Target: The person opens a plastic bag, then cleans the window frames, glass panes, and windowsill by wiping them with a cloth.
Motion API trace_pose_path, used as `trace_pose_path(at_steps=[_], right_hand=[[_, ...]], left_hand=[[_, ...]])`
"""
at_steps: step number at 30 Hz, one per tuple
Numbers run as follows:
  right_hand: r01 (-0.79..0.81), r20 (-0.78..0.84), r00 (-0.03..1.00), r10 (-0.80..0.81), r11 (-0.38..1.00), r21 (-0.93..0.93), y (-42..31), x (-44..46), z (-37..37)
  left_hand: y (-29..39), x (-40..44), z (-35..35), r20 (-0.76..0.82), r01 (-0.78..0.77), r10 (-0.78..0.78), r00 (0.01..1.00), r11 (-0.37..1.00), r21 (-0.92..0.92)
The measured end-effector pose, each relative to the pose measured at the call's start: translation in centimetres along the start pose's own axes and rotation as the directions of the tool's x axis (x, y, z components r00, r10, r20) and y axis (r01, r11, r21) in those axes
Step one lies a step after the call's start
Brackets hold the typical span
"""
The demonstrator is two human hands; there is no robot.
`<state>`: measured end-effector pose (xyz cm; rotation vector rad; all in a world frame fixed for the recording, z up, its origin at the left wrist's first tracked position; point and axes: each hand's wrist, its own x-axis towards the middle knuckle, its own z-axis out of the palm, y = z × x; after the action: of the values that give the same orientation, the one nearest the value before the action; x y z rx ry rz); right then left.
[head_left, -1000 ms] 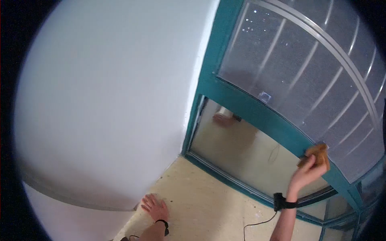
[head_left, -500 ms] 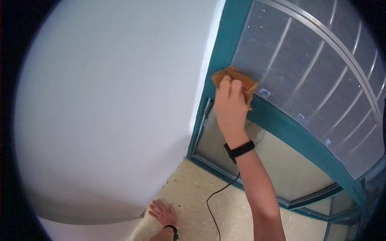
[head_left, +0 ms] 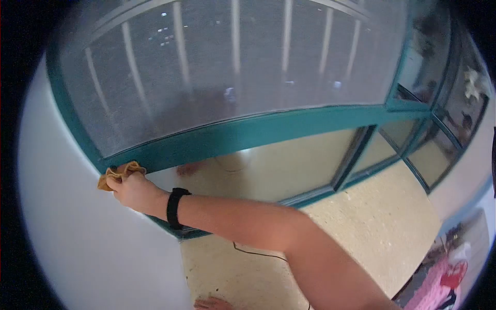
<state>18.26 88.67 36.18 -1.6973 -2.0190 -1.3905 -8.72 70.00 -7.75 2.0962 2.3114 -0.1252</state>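
Note:
My right hand (head_left: 138,193), with a black band on its wrist, is closed on a brown cloth (head_left: 124,170). The bunched cloth presses against the green window frame (head_left: 206,144) at its left corner, beside the white wall. Low in the view, my left hand (head_left: 213,303) lies flat on the speckled sill (head_left: 243,274); only part of it shows above the bottom edge. Above the green crossbar is a greyish pane (head_left: 206,62), and below it a lower pane (head_left: 289,163) with reflections.
A white wall (head_left: 77,222) borders the frame on the left. A thin black cable (head_left: 258,253) runs over the sill, partly behind my right forearm. Pale bars (head_left: 287,36) show through the upper pane. Pink and red items (head_left: 439,279) are at the lower right.
The view has swung right, bringing more of the window and sill in. My right hand and cloth have shifted down and left along the frame; my left hand now shows less.

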Motion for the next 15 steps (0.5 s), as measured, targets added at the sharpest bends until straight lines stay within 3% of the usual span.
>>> trace_pose_path(at_steps=[1, 2, 4, 6, 7, 8, 9, 10, 11, 12, 13, 14, 15], right_hand=[[-0.025, 0.031, 0.999, 0.024, 0.999, 0.029, 1.8, -2.0, -1.4], [-0.042, 0.061, 0.997, 0.038, 0.997, 0.062, 3.6, -4.1, -2.7], [-0.099, -0.061, 0.993, 0.103, 0.992, 0.074, 8.1, -9.6, -5.7], [-0.357, 0.417, 0.891, 0.180, 0.845, 0.399, 13.7, -15.7, -11.3], [-0.220, 0.230, 0.961, 0.155, 0.930, 0.294, 16.2, -19.8, -12.8], [-0.196, 0.268, 0.953, 0.142, 0.963, 0.186, 18.9, -23.9, -14.5], [-0.305, 0.350, 0.900, 0.261, 0.949, 0.077, 21.0, -27.8, -16.3], [-0.326, 0.275, 0.903, 0.330, 0.943, -0.062, 23.1, -32.2, -17.5], [-0.524, 0.380, 0.740, 0.555, 0.830, -0.191, 24.6, -36.0, -19.9], [-0.650, 0.262, 0.661, 0.703, 0.711, -0.268, 26.2, -40.1, -21.0], [-0.761, 0.034, 0.593, 0.804, 0.574, -0.302, 28.2, -45.0, -21.4], [-0.794, -0.276, 0.607, 0.745, 0.556, -0.245, 30.6, -50.2, -21.8], [-0.975, -0.270, 0.167, 0.948, 0.119, -0.187, 33.1, -55.6, -23.0]], left_hand=[[0.0, -0.1, 0.1, -0.038, 0.015, -0.018, 0.999, 0.997, -0.080], [0.2, -0.5, -0.9, 0.019, -0.008, 0.007, 1.000, 1.000, 0.016], [1.0, -0.8, -3.8, 0.124, -0.057, 0.033, 0.992, 0.978, 0.199], [1.2, -0.7, -4.0, 0.102, -0.029, 0.020, 0.995, 0.995, 0.092], [0.8, -0.8, -4.1, 0.094, -0.009, 0.006, 0.996, 0.999, 0.033], [0.8, -0.7, -3.9, 0.083, 0.009, -0.012, 0.996, 0.999, 0.041], [1.0, -0.4, -3.6, 0.073, 0.027, -0.030, 0.997, 0.999, 0.045], [1.3, -0.3, -3.2, 0.067, 0.046, -0.049, 0.997, 0.998, 0.047], [1.1, -0.5, -3.2, 0.061, 0.029, -0.031, 0.998, 0.999, 0.029], [0.7, -0.6, -3.3, 0.054, 0.012, -0.012, 0.998, 1.000, 0.016], [0.5, -0.6, -3.4, 0.047, -0.004, 0.004, 0.999, 1.000, 0.003], [0.5, -0.4, -3.5, 0.048, 0.008, -0.009, 0.999, 1.000, 0.011], [0.7, -0.4, -3.5, 0.050, 0.022, -0.023, 0.999, 1.000, 0.015]])
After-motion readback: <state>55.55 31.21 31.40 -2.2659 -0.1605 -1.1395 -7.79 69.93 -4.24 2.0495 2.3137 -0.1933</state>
